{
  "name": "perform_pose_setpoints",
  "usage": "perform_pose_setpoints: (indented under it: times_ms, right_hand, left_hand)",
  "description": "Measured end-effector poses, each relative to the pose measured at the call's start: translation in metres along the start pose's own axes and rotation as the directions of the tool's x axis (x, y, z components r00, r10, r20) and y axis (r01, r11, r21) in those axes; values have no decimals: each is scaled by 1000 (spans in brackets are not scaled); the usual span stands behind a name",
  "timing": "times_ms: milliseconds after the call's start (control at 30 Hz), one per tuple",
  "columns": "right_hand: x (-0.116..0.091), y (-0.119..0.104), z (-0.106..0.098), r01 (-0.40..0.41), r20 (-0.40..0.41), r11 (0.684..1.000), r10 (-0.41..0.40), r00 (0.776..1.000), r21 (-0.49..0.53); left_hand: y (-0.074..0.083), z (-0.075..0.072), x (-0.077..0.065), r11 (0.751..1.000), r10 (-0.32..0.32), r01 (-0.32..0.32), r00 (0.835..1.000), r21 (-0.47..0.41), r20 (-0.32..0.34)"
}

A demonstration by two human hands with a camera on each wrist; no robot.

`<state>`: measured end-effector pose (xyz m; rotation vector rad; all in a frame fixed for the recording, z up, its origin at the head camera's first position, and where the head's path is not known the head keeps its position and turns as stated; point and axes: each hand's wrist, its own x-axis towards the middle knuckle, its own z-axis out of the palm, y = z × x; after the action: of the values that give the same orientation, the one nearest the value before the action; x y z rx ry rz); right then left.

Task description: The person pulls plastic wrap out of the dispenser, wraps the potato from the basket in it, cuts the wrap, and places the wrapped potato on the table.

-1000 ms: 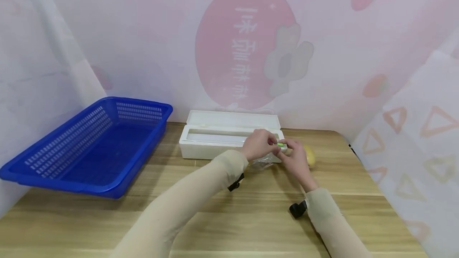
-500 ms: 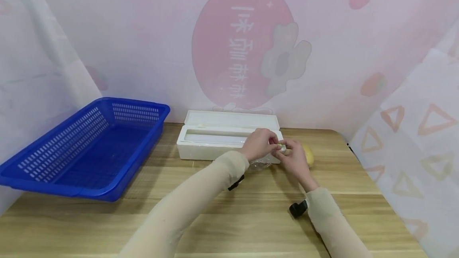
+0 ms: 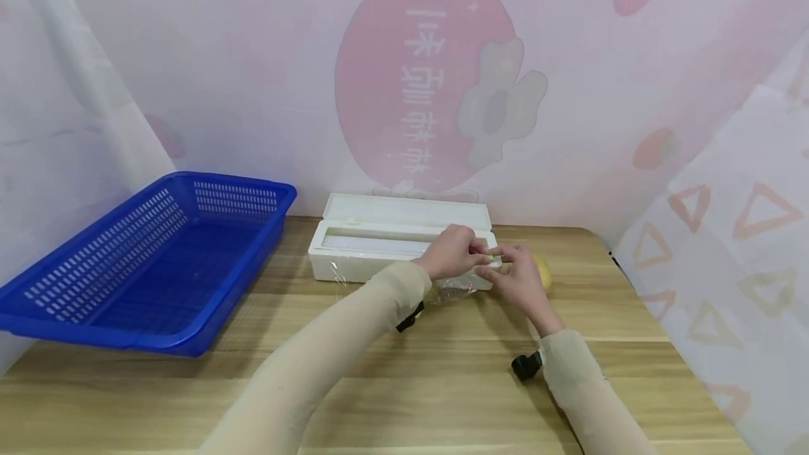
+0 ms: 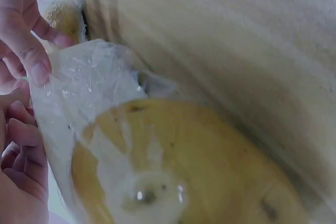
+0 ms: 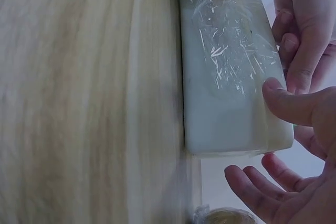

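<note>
A long white cling film box (image 3: 344, 269) stands at the back of the table with its lid (image 3: 404, 210) raised. At its right end my left hand (image 3: 450, 253) pinches a small green slide cutter (image 3: 494, 258), mostly hidden by fingers. My right hand (image 3: 520, 279) grips the same end, its thumb (image 5: 286, 103) on the front face and other fingers spread around the corner. Clear film (image 4: 100, 77) hangs down the box front. In the left wrist view a potato (image 4: 210, 150) lies against the box under film.
Another yellow potato (image 3: 542, 272), film-wrapped in the wrist views, lies right of the box, partly behind my right hand. A blue perforated basket (image 3: 208, 343) stands at the left. A printed pink curtain (image 3: 272, 90) hangs behind the table (image 3: 442, 385).
Both hands stay at the box's right end, with only small finger shifts around the green cutter. The whole view has slid slightly, as the head turned a little.
</note>
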<state>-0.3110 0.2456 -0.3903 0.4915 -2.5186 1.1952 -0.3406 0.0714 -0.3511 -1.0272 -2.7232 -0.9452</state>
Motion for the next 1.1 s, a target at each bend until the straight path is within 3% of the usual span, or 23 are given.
perform_pose_setpoints:
  times_ms: [267,500,700,900,1100]
  right_hand:
    - [0,2,5,54,37,998,-52,998,-34]
    - [0,1,7,103,55,992,-99,994,-69]
    - [0,4,6,86,64,994,-82,995,-74]
    - [2,9,0,48,70,995,-42,997,-86]
    - [4,11,2,44,74,997,-39,996,-70]
  left_hand:
    - [-15,-12,-12,999,30,-30,999,15,17]
    - [-38,-28,-30,1000,-5,5,1000,20,14]
    - [-60,-56,-57,1000,24,-25,1000,17,17]
    - [-79,-84,-83,999,-31,31,1000,30,-2]
    - [-84,-92,-91,997,-56,57,998,48,-3]
